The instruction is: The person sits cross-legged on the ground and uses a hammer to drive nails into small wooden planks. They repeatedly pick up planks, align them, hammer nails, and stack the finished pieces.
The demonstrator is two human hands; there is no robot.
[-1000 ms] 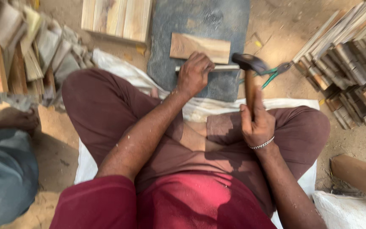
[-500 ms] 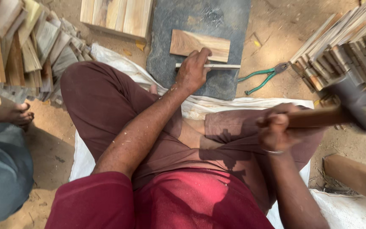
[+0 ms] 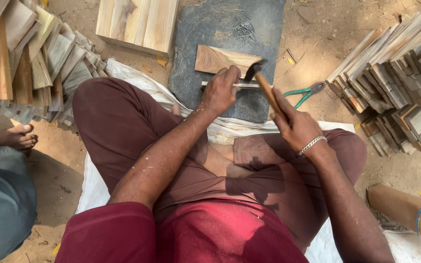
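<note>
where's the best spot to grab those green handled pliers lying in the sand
Probably by the two green handles, coming from above on the side toward the person. The pliers lie flat on the sand beside the stone slab, metal jaws pointing away toward the stacked wood strips, with the handles slightly spread and uncovered.

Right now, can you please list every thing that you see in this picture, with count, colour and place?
Stone slab: one, dark grey, on the ground ahead.
Wood piece: one, brown, on the slab.
Thin strip: one, pale, on the slab under the left hand.
Nails: a small pile, grey, on the slab's far part.
Hammer: one, wooden handle, dark head, over the strip.
Pliers: one, green handles, right of the slab.
Wood stacks: many pieces, pale brown, on both sides.
Plank panel: one, pale, top.
White sheet: one, under the person.
Another person's foot: one, left.
Left hand: holds the strip.
Right hand: grips the hammer.
</note>
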